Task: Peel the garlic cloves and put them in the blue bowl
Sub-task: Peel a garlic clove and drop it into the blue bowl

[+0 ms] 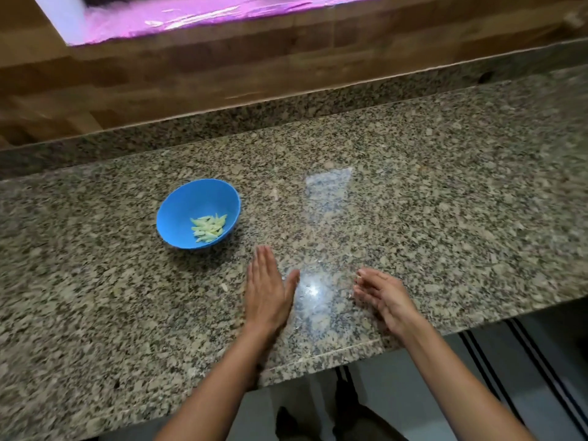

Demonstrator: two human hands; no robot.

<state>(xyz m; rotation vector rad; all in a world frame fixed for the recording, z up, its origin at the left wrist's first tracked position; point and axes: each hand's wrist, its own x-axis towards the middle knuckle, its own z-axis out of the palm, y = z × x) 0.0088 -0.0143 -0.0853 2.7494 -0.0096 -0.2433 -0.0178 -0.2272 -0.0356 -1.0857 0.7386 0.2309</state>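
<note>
A blue bowl (198,213) sits left of centre in the frame on a speckled granite countertop (413,192). Inside it, toward its lower right side, lies a small heap of pale yellow peeled garlic cloves (209,228).

Below and to the right of the bowl, the left hand (266,288) lies with fingers straight and together, thumb spread out to the right, palm down on or just above the stone; it holds nothing. Its fingertips point up the frame, near the bowl's lower right rim but apart from it.

Further right, the right hand (380,296) is turned on its edge with fingers loosely curled. A tiny pale scrap shows at its fingertips, too small to identify, and whether the fingers pinch it cannot be told.

A bright reflection glints on the countertop between the two hands. Along the upper frame runs a wooden wall (197,71), with a pink-lit opening (191,14) at the top.
</note>
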